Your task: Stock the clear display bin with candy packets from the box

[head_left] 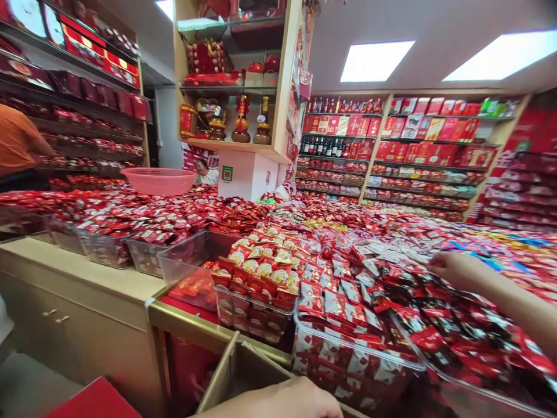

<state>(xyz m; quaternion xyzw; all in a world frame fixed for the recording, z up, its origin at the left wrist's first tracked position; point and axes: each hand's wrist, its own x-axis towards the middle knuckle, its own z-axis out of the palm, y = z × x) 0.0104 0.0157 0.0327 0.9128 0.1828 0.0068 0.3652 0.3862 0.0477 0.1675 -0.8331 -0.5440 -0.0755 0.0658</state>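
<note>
My right hand point(452, 270) reaches in from the right edge, over dark red and black packets point(465, 313). Its fingers look curled; whether a packet is in them is hidden. Low in the middle, my left hand point(300, 399) lies by the edge of an open cardboard box point(237, 371), its fingers mostly out of sight. Just beyond the box, a clear bin point(357, 342) is piled with red and white packets point(337, 302). Left of that bin, another clear bin point(256, 316) holds red packets with cream tops point(267, 267).
A pink basket point(159, 181) sits on the heaped packets. Tan cabinets point(78, 296) stand at the left, with a red surface point(98, 400) below. A shelved pillar point(243, 174) rises behind. One person in orange point(17, 139) is at far left; another is partly visible beyond the basket.
</note>
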